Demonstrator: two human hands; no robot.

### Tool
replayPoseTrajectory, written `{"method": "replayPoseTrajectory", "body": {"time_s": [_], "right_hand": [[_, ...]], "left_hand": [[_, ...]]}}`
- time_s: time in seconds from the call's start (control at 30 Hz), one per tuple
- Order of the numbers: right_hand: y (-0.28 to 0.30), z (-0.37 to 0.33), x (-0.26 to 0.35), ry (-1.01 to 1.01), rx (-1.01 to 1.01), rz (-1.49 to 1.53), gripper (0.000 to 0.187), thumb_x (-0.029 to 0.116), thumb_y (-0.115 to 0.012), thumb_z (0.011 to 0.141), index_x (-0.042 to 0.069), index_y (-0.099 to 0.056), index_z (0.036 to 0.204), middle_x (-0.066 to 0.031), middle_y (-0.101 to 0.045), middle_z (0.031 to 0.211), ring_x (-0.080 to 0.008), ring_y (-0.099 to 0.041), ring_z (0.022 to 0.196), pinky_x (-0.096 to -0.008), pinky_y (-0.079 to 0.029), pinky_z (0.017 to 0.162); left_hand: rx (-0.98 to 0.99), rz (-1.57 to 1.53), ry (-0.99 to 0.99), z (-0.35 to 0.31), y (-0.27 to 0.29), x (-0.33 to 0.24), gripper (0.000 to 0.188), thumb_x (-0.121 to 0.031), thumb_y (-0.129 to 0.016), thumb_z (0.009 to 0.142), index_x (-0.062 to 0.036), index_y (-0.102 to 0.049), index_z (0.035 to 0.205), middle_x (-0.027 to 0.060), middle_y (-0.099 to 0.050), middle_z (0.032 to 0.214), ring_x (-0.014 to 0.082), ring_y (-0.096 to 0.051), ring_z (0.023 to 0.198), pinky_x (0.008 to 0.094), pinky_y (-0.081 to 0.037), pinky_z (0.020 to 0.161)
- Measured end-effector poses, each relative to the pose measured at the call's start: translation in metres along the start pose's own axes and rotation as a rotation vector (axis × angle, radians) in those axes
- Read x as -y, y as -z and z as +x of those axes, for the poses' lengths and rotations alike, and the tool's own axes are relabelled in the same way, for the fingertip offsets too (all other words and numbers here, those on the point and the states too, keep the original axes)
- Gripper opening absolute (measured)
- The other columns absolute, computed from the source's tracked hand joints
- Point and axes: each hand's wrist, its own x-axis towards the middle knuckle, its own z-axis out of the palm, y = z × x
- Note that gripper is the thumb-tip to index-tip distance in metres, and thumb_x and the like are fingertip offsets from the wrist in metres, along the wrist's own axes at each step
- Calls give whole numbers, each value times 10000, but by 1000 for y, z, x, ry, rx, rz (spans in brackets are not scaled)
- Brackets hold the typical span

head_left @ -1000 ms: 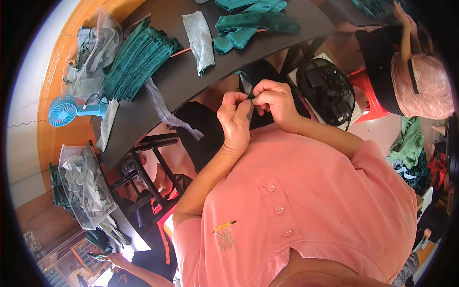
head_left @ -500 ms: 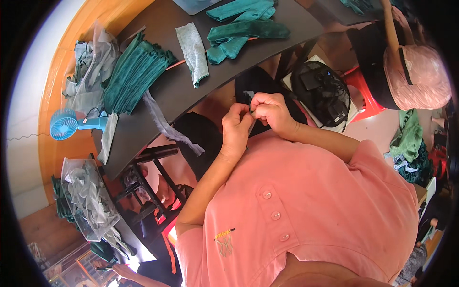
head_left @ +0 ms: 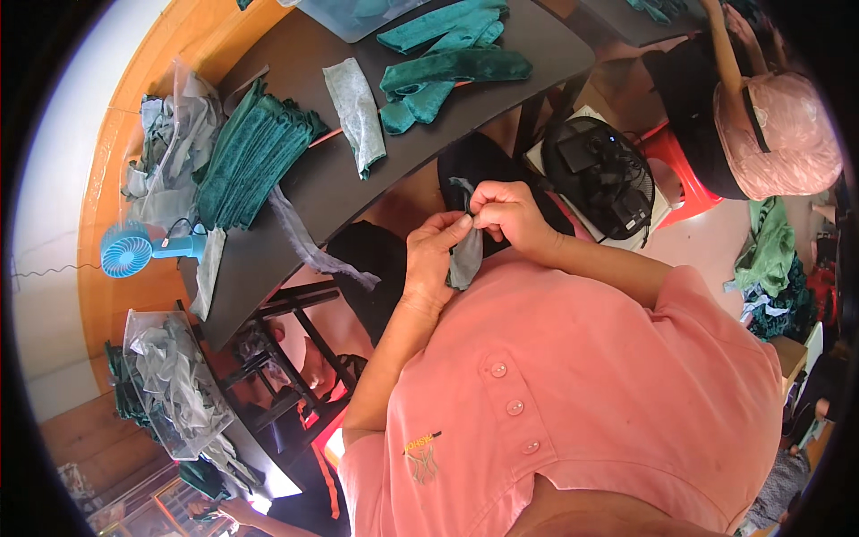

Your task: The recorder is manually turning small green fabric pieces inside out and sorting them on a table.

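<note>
My left hand and my right hand meet in front of my chest, thumbs and fingertips pinched together. Between them is a narrow grey-green fabric strip; its lower part hangs below the fingertips towards my shirt, and a small end shows above them. The exact spot being pinched is hidden by the fingers. Past my hands, on the dark table, lie a pale fabric strip and several folded teal velvet strips.
At the table's left are a stack of teal velvet pieces, a blue fan and a clear bag of fabric. A clear bin holds grey scraps. A black bag lies to the right, near a person in pink.
The grey-green strip now hangs lower and shows more of its width beneath my fingers. My left hand has shifted slightly left and down; the view has turned a little.
</note>
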Motion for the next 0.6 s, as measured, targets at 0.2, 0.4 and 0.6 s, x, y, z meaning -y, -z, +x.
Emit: {"method": "replayPoseTrajectory", "body": {"time_s": [0.2, 0.4, 0.6], "right_hand": [[8, 0, -2, 55, 121, -65, 82, 83, -584, 727, 10, -555, 703, -10, -492, 558, -71, -449, 494, -239, -347, 460], [2, -4, -3, 47, 79, 2, 71, 69, -588, 704, 6, -559, 691, -15, -462, 511, -69, -412, 453, -247, -307, 427], [-4, -2, -5, 108, -28, -88, 67, 67, -585, 700, 3, -570, 686, -14, -491, 530, -65, -427, 483, -248, -311, 444]], "left_hand": [[114, 60, -15, 6, 13, 2, 107, -84, -701, 837, 15, -661, 834, 32, -628, 725, 111, -563, 609, 237, -456, 593], [38, 343, -314, 4, 12, 7, 70, -49, -642, 794, -8, -626, 740, 16, -575, 658, 98, -526, 593, 245, -439, 602], [-109, 754, -699, 16, 6, 24, 46, -33, -568, 803, 8, -550, 792, 103, -543, 626, 186, -507, 536, 336, -423, 518]]}}
